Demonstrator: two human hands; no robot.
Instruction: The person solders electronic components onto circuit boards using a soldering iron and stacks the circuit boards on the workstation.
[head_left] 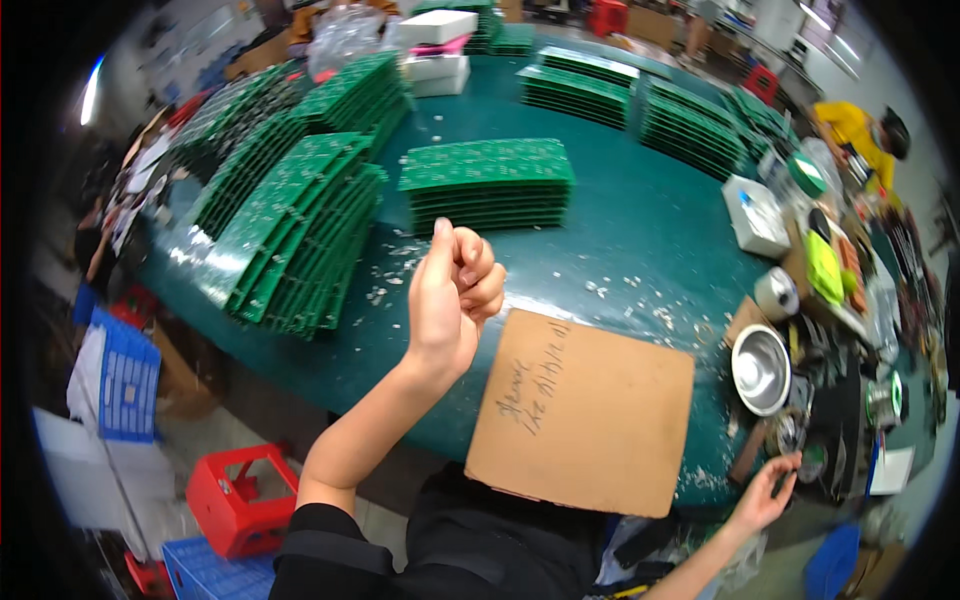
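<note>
- A blue plastic crate (pixel 128 385) stands at the far left, beyond the table's edge.
- A red plastic stool (pixel 225 520) is on the floor, nearer the person.
- Green circuit boards (pixel 300 215) stand in slanting rows along the left of the dark green table (pixel 640 250).
- The left hand (pixel 455 300) is raised in front of the body, fingers curled inward and thumb pointing up; whether something small is pinched there, I cannot tell.
- Just beyond it, a stack of green circuit boards (pixel 487 165) lies on the table.
- A brown cardboard piece (pixel 610 410) with handwriting lies at the near edge, right of the left wrist.
- A shiny metal bowl (pixel 760 370) sits near the right edge.
- The right hand (pixel 765 498), below the bowl, has fingers partly bent beside small clutter; I cannot tell whether it grasps anything.
- A green-ended spool (pixel 884 400) stands farther right.
</note>
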